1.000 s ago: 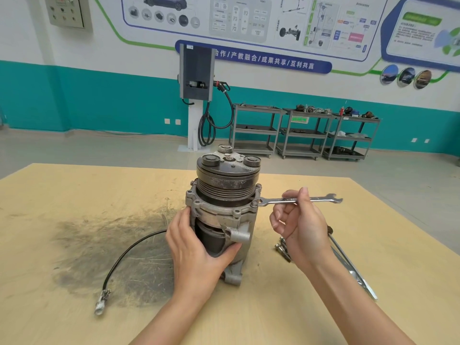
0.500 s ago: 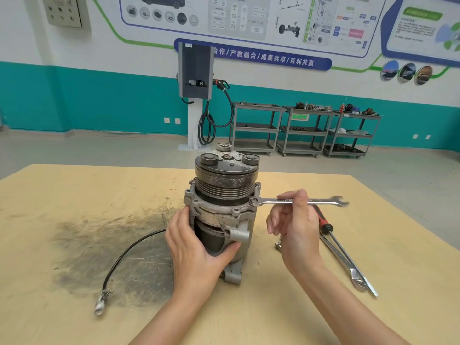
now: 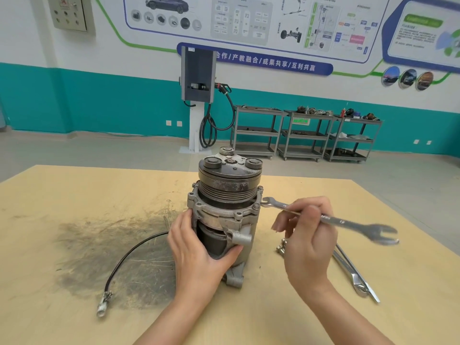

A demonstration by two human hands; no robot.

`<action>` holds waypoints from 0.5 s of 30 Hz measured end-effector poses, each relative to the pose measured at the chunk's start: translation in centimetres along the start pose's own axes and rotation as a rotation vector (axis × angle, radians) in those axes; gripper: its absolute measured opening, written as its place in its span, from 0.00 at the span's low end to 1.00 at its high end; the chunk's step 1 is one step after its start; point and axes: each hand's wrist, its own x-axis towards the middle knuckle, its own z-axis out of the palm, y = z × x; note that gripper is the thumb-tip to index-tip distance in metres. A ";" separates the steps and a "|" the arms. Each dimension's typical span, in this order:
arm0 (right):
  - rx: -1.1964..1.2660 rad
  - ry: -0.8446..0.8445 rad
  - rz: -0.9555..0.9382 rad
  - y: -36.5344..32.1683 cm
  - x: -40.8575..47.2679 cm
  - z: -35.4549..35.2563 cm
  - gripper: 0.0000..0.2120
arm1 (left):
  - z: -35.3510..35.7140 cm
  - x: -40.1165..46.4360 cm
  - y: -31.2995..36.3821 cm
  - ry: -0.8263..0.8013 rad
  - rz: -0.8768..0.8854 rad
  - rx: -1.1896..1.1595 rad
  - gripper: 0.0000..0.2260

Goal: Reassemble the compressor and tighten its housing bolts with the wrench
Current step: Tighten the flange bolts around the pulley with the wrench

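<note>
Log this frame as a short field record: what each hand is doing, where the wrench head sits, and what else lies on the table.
left hand: grips the compressor body, steadying it upright
right hand: holds the wrench mid-shaft
wrench head: open end at a housing bolt on the flange's right side
table: black cable left of compressor; loose bolts and spare tools right
stage: bolt tightening under way

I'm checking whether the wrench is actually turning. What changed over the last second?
The right hand swung the wrench handle toward the person, its free end now lower and nearer, the other end at the bolt on the compressor. The left hand kept gripping the compressor body; cable and spare tools stayed put.
</note>
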 end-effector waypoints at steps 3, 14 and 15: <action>0.041 0.029 0.226 0.2 0.7 -0.4 0.17 | 0.0 0.0 -0.1 -0.006 0.006 -0.005 0.52; 0.378 -0.119 0.835 2.5 2.4 -1.4 0.18 | 0.1 0.0 -0.2 -0.005 -0.004 -0.006 0.52; 0.394 -0.132 0.865 2.6 2.6 -1.4 0.18 | 0.1 0.0 -0.1 -0.008 -0.010 -0.012 0.52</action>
